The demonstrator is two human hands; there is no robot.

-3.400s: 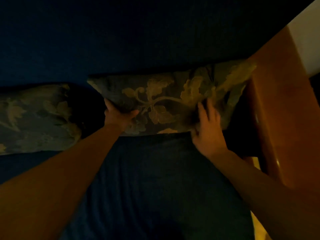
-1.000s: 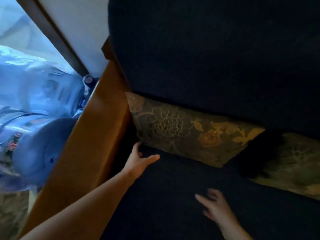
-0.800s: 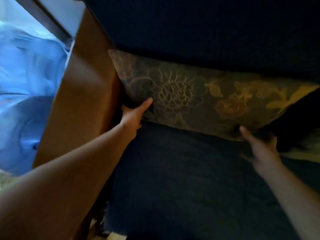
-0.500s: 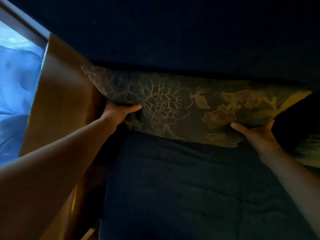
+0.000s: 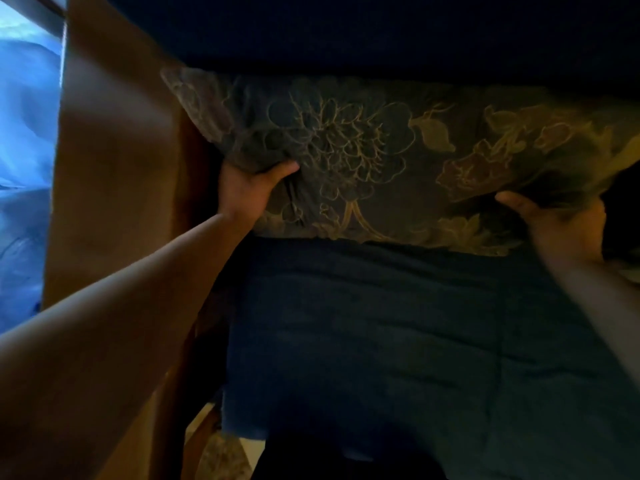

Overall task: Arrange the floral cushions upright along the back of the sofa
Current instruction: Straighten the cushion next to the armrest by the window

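The floral cushion [image 5: 363,161] stands on its long edge between both hands, its lower edge on the dark blue seat [image 5: 381,341] and its upper edge against the sofa back [image 5: 346,29]. The left hand [image 5: 247,190] is clamped on the cushion's lower left corner, thumb pressed across the front fabric, fingers hidden behind it. The right hand [image 5: 561,223] grips the lower right end, thumb on the front face, fingers tucked under the bunched fabric. Just beyond the left hand, the cushion's left end meets the brown wooden armrest [image 5: 117,150]. Past the armrest, left of that hand, lies pale blue fabric [image 5: 27,168]
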